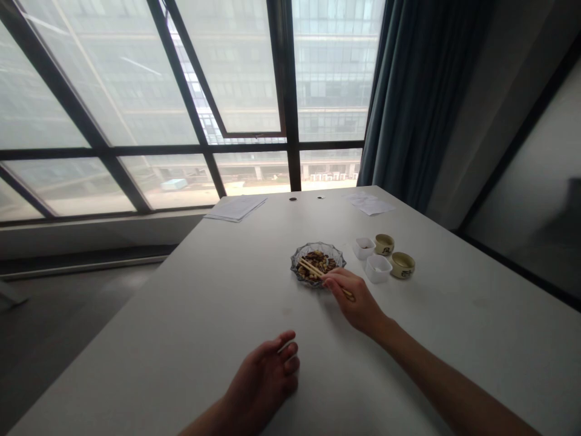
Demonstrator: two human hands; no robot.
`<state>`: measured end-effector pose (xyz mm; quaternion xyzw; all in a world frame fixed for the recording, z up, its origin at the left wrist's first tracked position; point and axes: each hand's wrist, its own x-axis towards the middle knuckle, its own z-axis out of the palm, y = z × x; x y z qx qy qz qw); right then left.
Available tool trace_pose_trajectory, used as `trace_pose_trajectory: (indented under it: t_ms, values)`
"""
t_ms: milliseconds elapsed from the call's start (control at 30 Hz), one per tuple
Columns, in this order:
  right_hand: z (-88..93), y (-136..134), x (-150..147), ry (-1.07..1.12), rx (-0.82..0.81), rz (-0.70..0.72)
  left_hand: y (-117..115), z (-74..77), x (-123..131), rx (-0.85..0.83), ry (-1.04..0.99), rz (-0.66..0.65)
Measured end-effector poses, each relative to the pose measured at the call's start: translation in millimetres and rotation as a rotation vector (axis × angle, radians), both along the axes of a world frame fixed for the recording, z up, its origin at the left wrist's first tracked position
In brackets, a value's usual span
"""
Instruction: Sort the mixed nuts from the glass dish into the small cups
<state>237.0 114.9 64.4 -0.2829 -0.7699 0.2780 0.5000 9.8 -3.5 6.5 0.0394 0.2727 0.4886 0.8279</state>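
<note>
My right hand (pixel 353 300) is shut on a pair of wooden chopsticks (pixel 313 270), whose tips reach into a cut-glass dish (pixel 318 264) heaped with small brown and tan beans or nuts. The hand sits just to the near right of the dish. My left hand (pixel 263 379) rests on the white table (pixel 181 315) nearer to me, its fingers loosely curved and holding nothing. Beyond the dish, to the right, stand two small white square cups (pixel 378 269) and two round cream ceramic cups (pixel 402 264). What they contain is mostly hidden.
Loose papers (pixel 236 208) lie at the far left of the table, and more sheets (pixel 367 204) lie at the far right. Two small dark round marks sit near the far edge. Large windows (pixel 236 72) stand behind the table, with a dark curtain (pixel 417 91) to the right.
</note>
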Motion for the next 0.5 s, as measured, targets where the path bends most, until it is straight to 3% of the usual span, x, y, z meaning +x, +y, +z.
trace_pose_trajectory:
  t_ms: [133,267,500]
  values:
    - [-2.1,-0.5,3.0,0.044,-0.023,-0.037,0.4,-0.4,-0.1,-0.003,-0.011,-0.004]
    - [-2.1,-3.8,-0.1,-0.125,0.009,0.019,-0.1,-0.7,-0.9,0.004,-0.023,0.003]
    - [-4.0,-3.6,10.0,-0.123,0.020,-0.181,0.5,-1.5,-0.8,-0.009,-0.038,0.000]
